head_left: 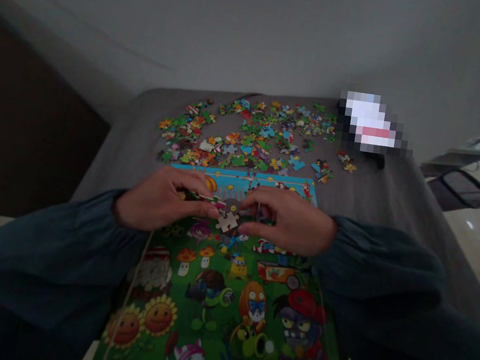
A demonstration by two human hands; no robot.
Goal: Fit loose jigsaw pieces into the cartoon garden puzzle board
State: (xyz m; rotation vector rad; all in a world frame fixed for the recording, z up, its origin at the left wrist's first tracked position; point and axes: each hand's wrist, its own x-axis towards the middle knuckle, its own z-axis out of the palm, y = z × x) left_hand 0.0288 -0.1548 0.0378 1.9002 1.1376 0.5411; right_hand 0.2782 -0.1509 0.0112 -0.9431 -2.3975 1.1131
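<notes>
My left grip (157, 199) pinches a pink-edged puzzle piece (219, 203), long axis running sideways toward my right grip (291, 220), fingertips parted beside a pale piece (227, 222)

On my head feed, with the pale puzzle piece (227, 222) as clock centre, the left hand (159, 198) sits at nine, pinching a pink-edged piece (218, 202). At three, the right hand (290, 220) curls; I can't tell whether it touches anything. The cartoon board (224, 309) stretches toward six, loose pieces (242, 161) scatter at twelve, a pixelated screen (369, 119) glows at two.
</notes>
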